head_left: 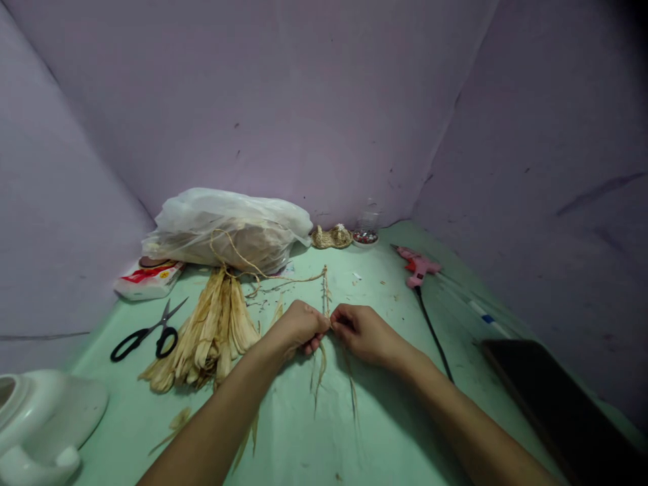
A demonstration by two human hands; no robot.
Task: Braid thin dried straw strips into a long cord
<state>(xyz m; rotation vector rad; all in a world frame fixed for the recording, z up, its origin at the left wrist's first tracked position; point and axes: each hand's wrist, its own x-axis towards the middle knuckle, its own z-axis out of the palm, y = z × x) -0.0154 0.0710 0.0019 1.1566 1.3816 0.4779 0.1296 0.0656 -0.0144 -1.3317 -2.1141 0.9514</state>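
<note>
My left hand (302, 325) and my right hand (362, 331) meet at the middle of the table, fingers closed in a pinch. Between them they grip the near end of a thin twisted fibre cord (325, 291). The cord runs away from me to a bend, then left across the table in a loose curve over the plastic bag. Loose dry fibre strands (320, 374) hang toward me below my fingers. A fanned bundle of dry, straw-coloured fibre strips (212, 331) lies left of my left hand.
Black-handled scissors (149, 332) and a red-and-white packet (149, 280) lie left. At the back are a filled plastic bag (227, 226), a woven piece (331, 237) and a clear container (366, 229). On the right are a pink glue gun (418, 264) and a dark flat object (551, 405).
</note>
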